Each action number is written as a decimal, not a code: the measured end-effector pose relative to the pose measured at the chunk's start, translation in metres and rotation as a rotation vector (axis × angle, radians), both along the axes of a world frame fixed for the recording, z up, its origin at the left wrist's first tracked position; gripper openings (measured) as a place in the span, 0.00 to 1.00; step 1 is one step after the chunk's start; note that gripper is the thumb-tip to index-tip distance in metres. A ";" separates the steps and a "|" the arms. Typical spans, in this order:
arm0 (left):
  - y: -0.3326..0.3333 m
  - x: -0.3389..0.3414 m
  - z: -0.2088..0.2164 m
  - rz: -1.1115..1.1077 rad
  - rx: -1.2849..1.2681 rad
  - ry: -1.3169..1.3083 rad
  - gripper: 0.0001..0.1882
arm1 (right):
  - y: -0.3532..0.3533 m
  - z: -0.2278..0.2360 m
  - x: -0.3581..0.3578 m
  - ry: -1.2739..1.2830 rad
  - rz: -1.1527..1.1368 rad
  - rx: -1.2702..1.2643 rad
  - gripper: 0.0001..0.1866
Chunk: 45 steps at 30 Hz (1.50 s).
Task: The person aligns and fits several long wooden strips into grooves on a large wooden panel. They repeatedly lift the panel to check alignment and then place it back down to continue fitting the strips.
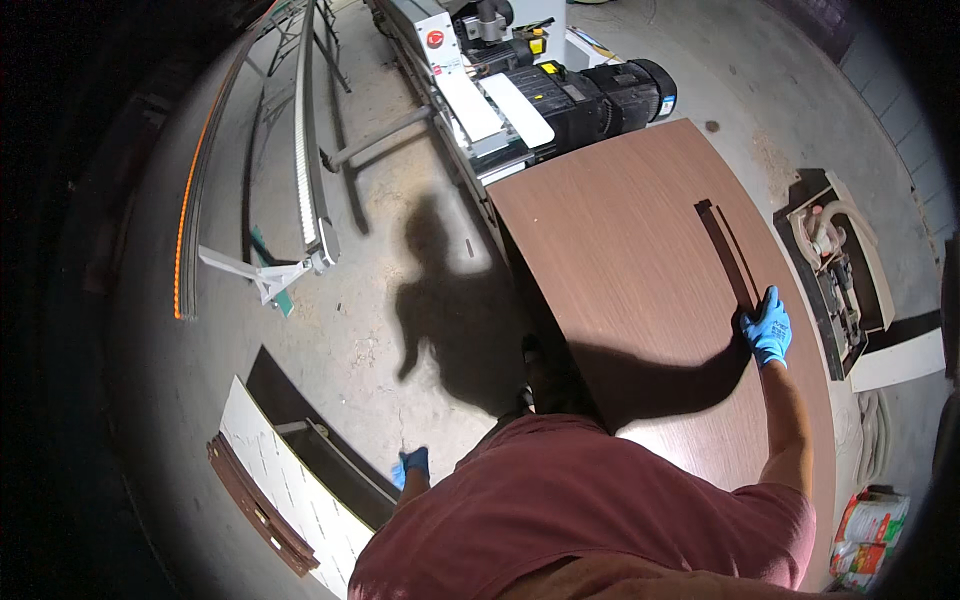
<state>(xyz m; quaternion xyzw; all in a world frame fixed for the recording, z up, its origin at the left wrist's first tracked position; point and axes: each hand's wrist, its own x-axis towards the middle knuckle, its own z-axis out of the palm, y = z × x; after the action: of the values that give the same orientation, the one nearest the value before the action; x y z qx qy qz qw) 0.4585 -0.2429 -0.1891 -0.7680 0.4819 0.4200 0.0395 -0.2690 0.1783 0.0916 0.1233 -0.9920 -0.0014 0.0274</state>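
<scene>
Dark strip is on the right-hand part of the brown panel, well in from its far edge. Long axis runs roughly away from the person, leaning left at the far end: far tip up-left, near end down-right at the right hand. It shows as two near-parallel dark bands; can't tell which is strip and which is shadow. Can't tell either if it lies flat or is slightly raised.

Right hand, blue glove: fingers closed on the near end, thumb on the left side, forearm coming up from below. Arm shadow falls across the panel to the left.

Left hand, also blue glove: low, left of the body, over the floor, well apart from the strip. Finger state: can't tell, too small and partly dark.

Around: machine with black motor just past the panel's far edge, red button on its housing. Roller rail left. White veined sheet lower left, brown strips along its outer edge. Open crate of parts right of panel, bags lower right.
</scene>
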 end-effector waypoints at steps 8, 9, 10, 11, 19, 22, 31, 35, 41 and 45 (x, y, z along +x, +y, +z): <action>0.069 0.006 -0.021 0.195 0.216 0.232 0.17 | 0.005 0.016 0.009 -0.023 -0.066 0.058 0.52; 0.066 -0.011 -0.026 0.156 0.156 0.153 0.20 | 0.003 0.016 0.009 -0.009 -0.036 0.054 0.51; 0.055 -0.029 -0.035 0.101 0.063 0.072 0.24 | 0.006 0.015 0.009 -0.013 -0.041 0.045 0.50; 0.041 -0.046 -0.051 0.049 -0.040 -0.006 0.28 | 0.008 0.014 0.008 -0.019 -0.048 0.033 0.49; -0.018 -0.331 0.094 -0.698 -1.026 0.425 0.41 | -0.001 0.015 0.013 0.040 0.013 0.018 0.41; 0.003 -0.412 0.190 -0.991 -1.230 0.485 0.44 | 0.009 0.009 0.011 0.064 0.010 0.026 0.42; -0.046 -0.499 0.221 -1.281 -0.957 0.396 0.44 | 0.009 0.020 0.015 -0.010 -0.006 0.018 0.44; -0.131 -0.480 0.150 -0.714 -0.611 0.358 0.42 | -0.009 0.025 0.015 0.026 0.039 -0.034 0.42; -0.031 -0.500 0.209 -0.930 -1.186 0.446 0.44 | 0.005 0.025 0.019 0.026 0.022 -0.042 0.39; 0.000 -0.522 0.222 -1.342 -1.234 0.464 0.45 | 0.004 0.024 0.016 0.013 0.001 -0.013 0.44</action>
<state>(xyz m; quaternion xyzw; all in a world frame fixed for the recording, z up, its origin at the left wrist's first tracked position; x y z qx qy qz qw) -0.0630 -0.2431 0.0325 -0.1120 0.9571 0.1223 -0.2377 -0.2531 0.1819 0.1157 0.1235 -0.9917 0.0041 0.0347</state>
